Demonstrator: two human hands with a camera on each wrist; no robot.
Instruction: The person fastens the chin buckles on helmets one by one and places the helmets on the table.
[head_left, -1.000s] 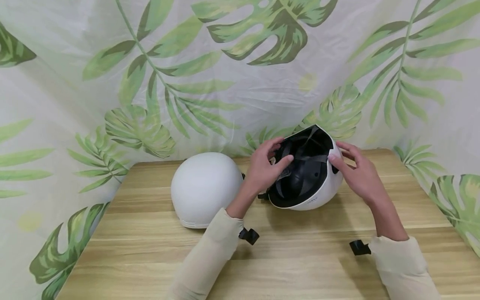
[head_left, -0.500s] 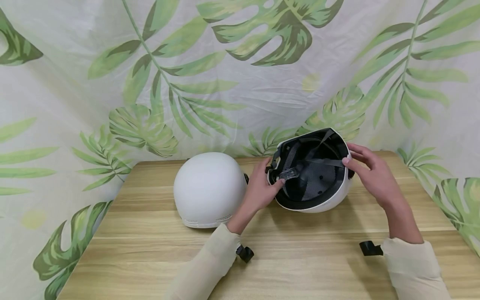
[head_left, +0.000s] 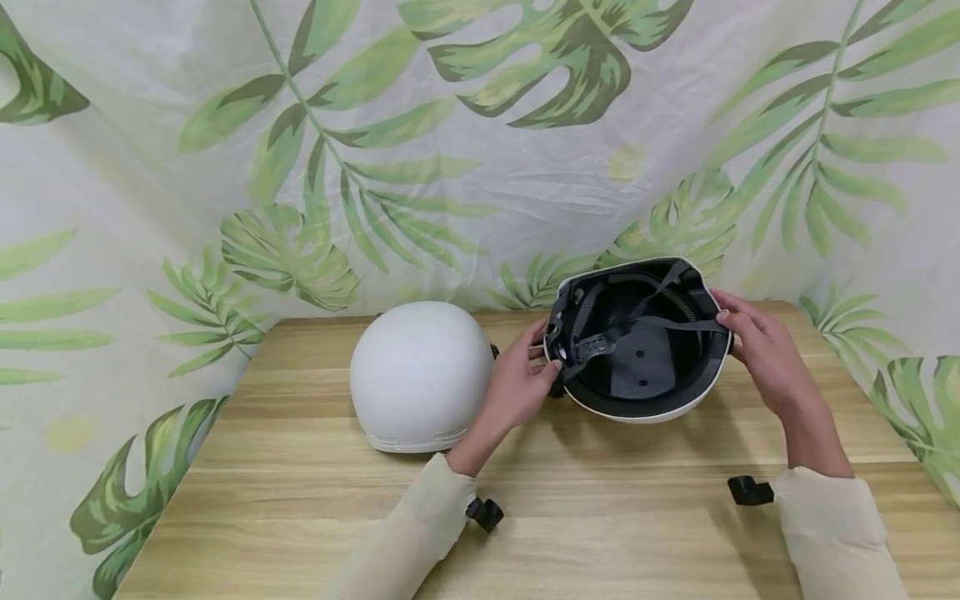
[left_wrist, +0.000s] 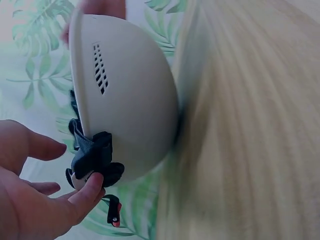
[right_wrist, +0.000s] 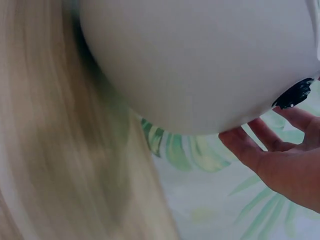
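Observation:
A white helmet (head_left: 637, 354) lies upturned on the right of the table, its black padded inside facing the head view. Across the opening run dark chin straps (head_left: 678, 323) with a clear buckle (head_left: 596, 345). My left hand (head_left: 513, 383) holds the left rim, thumb on the near side. The left wrist view shows a fingertip touching the shell beside a dark strap end (left_wrist: 95, 155). At the right rim, my right hand (head_left: 772, 358) grips with its thumb on the edge and fingers outside, against the smooth shell (right_wrist: 200, 65).
A second white helmet (head_left: 420, 375) stands dome up on the wooden table (head_left: 600, 533), just left of my left hand. Behind the table hangs a leaf-patterned cloth (head_left: 540, 183). A black wrist mount (head_left: 486, 512) sticks out from the left sleeve.
The upturned helmet has turned and shifted a little to the right, so its inside shows more fully. My left hand has moved from over the opening to the left rim; the right hand moved along rightward.

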